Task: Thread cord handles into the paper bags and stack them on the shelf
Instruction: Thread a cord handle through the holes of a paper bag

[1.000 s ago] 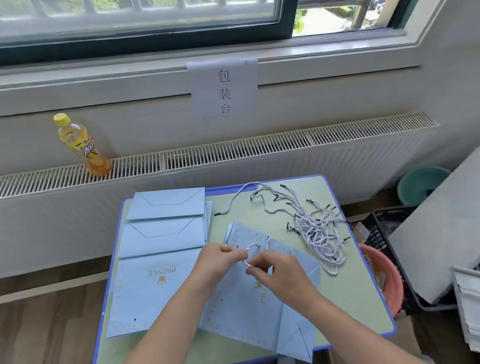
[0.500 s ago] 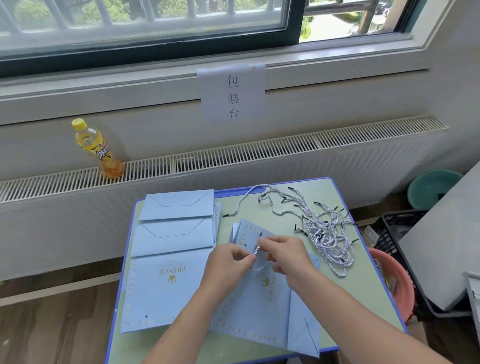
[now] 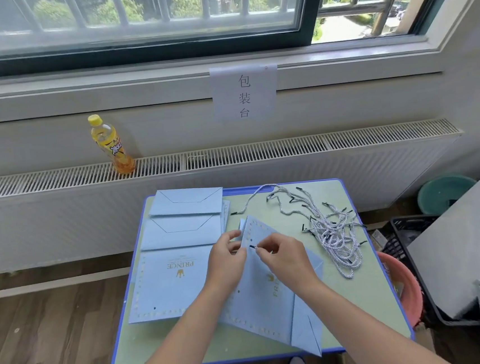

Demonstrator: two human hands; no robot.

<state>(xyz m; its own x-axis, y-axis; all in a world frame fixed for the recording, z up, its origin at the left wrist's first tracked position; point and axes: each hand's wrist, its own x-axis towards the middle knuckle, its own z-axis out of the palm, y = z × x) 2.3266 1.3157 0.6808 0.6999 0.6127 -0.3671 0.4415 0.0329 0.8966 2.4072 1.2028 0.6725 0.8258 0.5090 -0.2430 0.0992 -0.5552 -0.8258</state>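
A flat light-blue paper bag [image 3: 262, 303] lies tilted on the small green table [image 3: 370, 295]. My left hand [image 3: 227, 256] holds the bag's top edge near its punched holes. My right hand [image 3: 284, 256] pinches a cord's black tip [image 3: 252, 247] right at that top edge. A stack of flat blue bags [image 3: 177, 246] lies on the table's left half, the top one printed PRINCE. A heap of loose grey-white twisted cords [image 3: 330, 231] lies at the back right of the table.
A yellow drink bottle [image 3: 110, 146] stands on the radiator grille behind the table. A paper sign [image 3: 244, 93] hangs under the window sill. To the right are a red basin [image 3: 408, 294], a black crate [image 3: 408, 242], a teal bowl [image 3: 442, 194] and a grey panel [image 3: 470, 241].
My hands have moved up to the bag's top edge. The cord loop seen between my fingers earlier is now only a black tip pinched by my right hand. The view has shifted closer.
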